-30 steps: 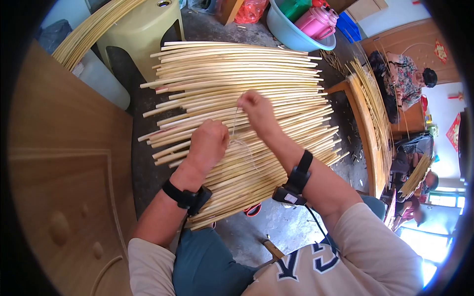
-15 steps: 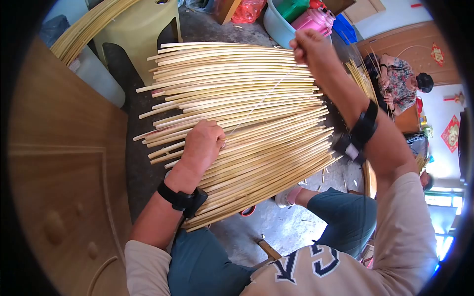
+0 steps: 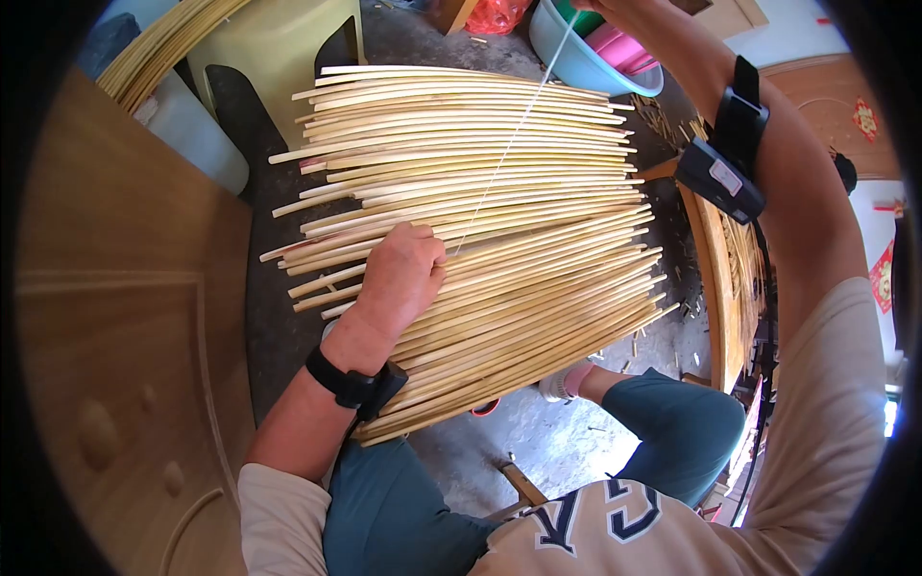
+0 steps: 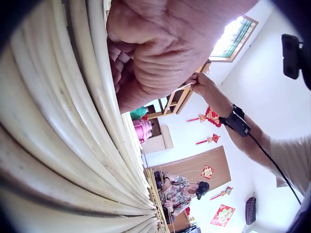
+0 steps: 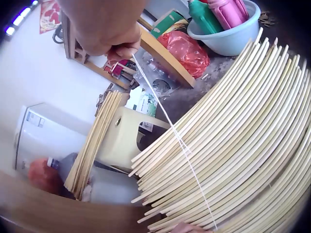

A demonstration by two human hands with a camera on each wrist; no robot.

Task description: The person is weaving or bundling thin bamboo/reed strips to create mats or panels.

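Observation:
A wide mat of pale, peeled sticks [image 3: 538,317] lies in front of me, laid side by side and slightly fanned. My left hand [image 3: 403,274] rests on its middle, fingers curled at the lower end of a white string [image 3: 496,175]. In the left wrist view the left palm [image 4: 165,53] bends over the sticks, its fingertips mostly hidden. High at the top edge of the head view, my right hand [image 3: 615,6] is partly cut off. The right wrist view shows the right hand [image 5: 109,36] pinching the string, stretched straight down across the sticks.
A beige stool [image 3: 279,67] stands at the far left beside a bundle of thin sticks [image 3: 163,58]. Beyond the mat is a blue basin [image 3: 639,82] with bottles. A wooden panel [image 3: 125,288] closes off the left. In the left wrist view another person [image 4: 175,194] handles sticks.
My right hand has risen from near the left hand, up and right to the top edge, pulling the string out long and straight. The left hand stays on the sticks.

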